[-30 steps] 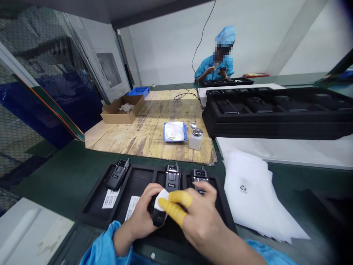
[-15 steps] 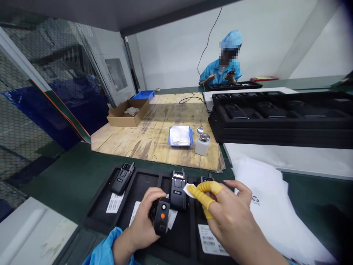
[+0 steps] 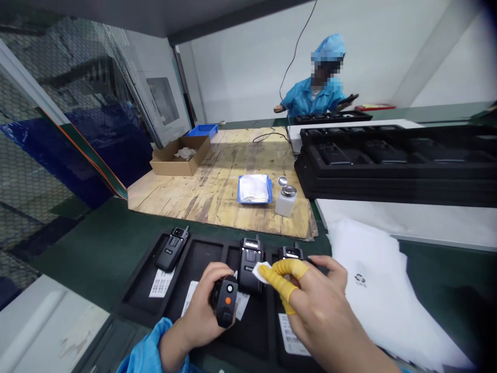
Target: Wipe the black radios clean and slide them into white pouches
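Observation:
My left hand point(image 3: 202, 311) is closed around a small black handheld radio point(image 3: 225, 306) with an orange dot on its upper end, held over a black tray point(image 3: 135, 295). My right hand point(image 3: 314, 305), with yellow finger cots on two fingers, pinches a small white wipe point(image 3: 259, 271) just right of that radio. Three more black radios stand in the tray: one at the left point(image 3: 171, 248), one in the middle point(image 3: 250, 261) and one partly behind my right hand point(image 3: 292, 253). White barcode labels point(image 3: 160, 282) lie in the tray's pockets.
A wooden board point(image 3: 217, 181) carries a blue dish of white wipes point(image 3: 254, 188), a white dispenser bottle point(image 3: 286, 199) and a cardboard box point(image 3: 179, 154). Stacked black trays point(image 3: 396, 166) fill the right. White bags point(image 3: 373, 280) lie beside my tray. A person in blue works at the far end.
My right hand lifted the wipe off the radio and drew it to the right. My left hand turned the radio, so its end with the orange dot now faces me.

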{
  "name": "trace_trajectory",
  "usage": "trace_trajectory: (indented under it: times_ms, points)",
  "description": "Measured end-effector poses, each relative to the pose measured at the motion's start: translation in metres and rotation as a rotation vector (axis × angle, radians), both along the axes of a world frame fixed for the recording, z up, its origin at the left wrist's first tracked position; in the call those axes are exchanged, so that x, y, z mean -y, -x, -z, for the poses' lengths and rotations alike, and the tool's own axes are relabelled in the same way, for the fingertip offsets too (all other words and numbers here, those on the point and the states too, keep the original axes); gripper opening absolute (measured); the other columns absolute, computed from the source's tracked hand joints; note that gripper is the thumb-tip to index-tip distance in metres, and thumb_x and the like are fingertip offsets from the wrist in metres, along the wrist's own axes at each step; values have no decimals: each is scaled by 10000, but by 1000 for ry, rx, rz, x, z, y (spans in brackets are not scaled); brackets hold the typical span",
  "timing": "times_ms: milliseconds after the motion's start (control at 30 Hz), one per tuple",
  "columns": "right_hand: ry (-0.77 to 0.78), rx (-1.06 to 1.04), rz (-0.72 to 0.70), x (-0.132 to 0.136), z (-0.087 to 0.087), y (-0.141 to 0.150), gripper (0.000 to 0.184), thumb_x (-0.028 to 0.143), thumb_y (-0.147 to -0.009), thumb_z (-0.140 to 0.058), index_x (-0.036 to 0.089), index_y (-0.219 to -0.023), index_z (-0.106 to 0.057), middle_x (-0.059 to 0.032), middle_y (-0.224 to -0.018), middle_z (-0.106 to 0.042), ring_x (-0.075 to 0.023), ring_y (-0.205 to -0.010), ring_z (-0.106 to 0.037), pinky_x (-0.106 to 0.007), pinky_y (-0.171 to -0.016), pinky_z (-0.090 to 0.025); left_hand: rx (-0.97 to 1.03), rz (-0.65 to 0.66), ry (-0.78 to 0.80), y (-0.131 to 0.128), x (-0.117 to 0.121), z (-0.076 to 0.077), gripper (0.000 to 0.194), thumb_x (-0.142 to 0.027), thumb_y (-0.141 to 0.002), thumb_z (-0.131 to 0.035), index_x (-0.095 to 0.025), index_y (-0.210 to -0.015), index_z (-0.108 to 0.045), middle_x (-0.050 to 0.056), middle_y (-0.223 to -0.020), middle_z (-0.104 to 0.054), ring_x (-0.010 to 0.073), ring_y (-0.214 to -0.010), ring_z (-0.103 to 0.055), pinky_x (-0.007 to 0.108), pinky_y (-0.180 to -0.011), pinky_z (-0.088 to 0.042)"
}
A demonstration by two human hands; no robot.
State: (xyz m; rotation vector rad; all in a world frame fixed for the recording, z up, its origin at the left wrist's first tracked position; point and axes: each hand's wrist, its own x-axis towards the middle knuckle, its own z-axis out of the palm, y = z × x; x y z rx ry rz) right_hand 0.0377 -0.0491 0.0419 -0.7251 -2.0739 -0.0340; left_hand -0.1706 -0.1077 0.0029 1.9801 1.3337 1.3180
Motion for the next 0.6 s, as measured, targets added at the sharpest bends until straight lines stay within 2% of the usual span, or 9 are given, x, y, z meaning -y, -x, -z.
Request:
trace_trajectory:
  times_ms: [100, 233, 300, 433, 500, 600]
  points:
    - [-30, -33, -92, 7, 1, 11, 302, 49, -840, -434, 219, -878, -681, -4, -808, -667, -116, -691, -539, -370, -891, -263, -4, 20, -3, -3, 1, 1, 524, -69, -689, -565, -256, -1167, -462, 62, -1057, -503, 208, -998, -533, 341, -855, -466]
    - [-63, -35, -145, 13, 1, 15, 294, 93, -881, -426, 223, -810, -679, 5, -779, -665, -117, -665, -507, -382, -893, -269, -37, 24, 35, -5, 6, -3, 487, -110, -693, -581, -242, -1150, -476, 67, -1055, -533, 213, -994, -558, 351, -869, -472]
    - [-47, -13, -127, 10, -2, 7, 295, 93, -874, -418, 225, -857, -682, -3, -783, -658, -122, -679, -519, -389, -881, -273, -93, -105, 103, 0, 4, -9, 481, -148, -684, -596, -225, -1144, -478, 81, -1092, -553, 234, -1031, -565, 366, -896, -466]
    - [-60, -17, 40, -1, -15, -24, 306, 42, -826, -449, 206, -998, -642, -42, -901, -639, -141, -786, -568, -417, -903, -282, -441, -549, 415, 23, -21, -25, 573, -322, -753, -595, -180, -1265, -379, 100, -1163, -582, 239, -1062, -587, 338, -899, -471]
    - [-91, -14, 120, -5, -20, -36, 302, 38, -822, -452, 211, -994, -630, -51, -928, -628, -151, -803, -575, -431, -910, -298, -582, -637, 499, 34, -40, -31, 617, -395, -779, -581, -155, -1301, -355, 115, -1124, -603, 267, -1018, -611, 361, -855, -487]
    - [-110, 13, 164, -7, -24, -45, 304, 49, -833, -450, 230, -1009, -618, -41, -918, -626, -150, -771, -579, -439, -905, -314, -740, -695, 521, 38, -62, -31, 625, -403, -783, -572, -125, -1309, -382, 167, -1137, -571, 340, -974, -617, 431, -803, -485]
